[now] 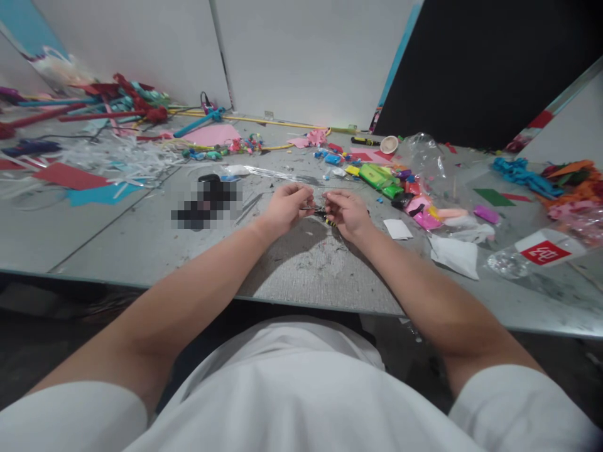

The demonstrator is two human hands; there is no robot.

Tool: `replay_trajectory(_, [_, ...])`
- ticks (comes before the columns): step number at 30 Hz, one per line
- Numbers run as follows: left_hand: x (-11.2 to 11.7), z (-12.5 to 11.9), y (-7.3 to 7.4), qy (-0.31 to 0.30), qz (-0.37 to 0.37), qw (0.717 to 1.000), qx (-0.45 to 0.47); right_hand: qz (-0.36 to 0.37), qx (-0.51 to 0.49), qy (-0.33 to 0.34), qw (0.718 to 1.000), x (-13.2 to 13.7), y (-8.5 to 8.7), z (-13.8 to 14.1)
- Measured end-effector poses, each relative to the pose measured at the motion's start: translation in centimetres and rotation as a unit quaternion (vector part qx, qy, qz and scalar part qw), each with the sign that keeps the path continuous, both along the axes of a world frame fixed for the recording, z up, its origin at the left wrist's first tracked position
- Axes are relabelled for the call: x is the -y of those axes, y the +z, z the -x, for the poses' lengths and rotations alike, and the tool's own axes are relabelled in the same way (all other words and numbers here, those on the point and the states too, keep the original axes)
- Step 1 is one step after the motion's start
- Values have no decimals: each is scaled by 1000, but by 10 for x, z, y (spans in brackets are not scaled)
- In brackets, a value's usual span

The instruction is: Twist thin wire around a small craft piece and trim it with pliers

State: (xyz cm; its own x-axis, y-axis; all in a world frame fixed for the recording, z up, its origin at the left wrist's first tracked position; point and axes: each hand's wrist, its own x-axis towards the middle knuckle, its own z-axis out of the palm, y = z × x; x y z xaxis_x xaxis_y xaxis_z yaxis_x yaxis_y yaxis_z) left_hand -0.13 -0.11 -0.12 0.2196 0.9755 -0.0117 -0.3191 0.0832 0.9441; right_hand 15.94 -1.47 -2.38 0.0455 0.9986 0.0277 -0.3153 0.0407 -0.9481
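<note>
My left hand [288, 207] and my right hand [347, 213] are held close together above the middle of the table, both with fingers pinched. A thin dark piece [308, 208] reaches from the left fingertips toward the right ones; it is too small to name. What the right fingers pinch is mostly hidden. Just beneath the right hand a black-and-yellow object [330, 223] shows in part, and I cannot tell whether the hand touches it. A small white paper square [398, 229] lies to the right of that hand.
Colourful clay packets [379, 179] lie at the back right, with a clear plastic bottle [532, 251] farther right. Shredded white strips [117, 154] and red wrapped sticks [108, 116] crowd the left. The table's front edge [320, 307] runs close to my body.
</note>
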Motion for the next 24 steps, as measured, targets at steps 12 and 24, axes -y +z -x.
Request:
replay_trajectory(12, [1,4,4,-31,14,999,6,35,-32,82,996,2,9,-6])
replay_trajectory(24, [-2,6,1,-34,9,999,31,5,-48,79,996,2,7,-5])
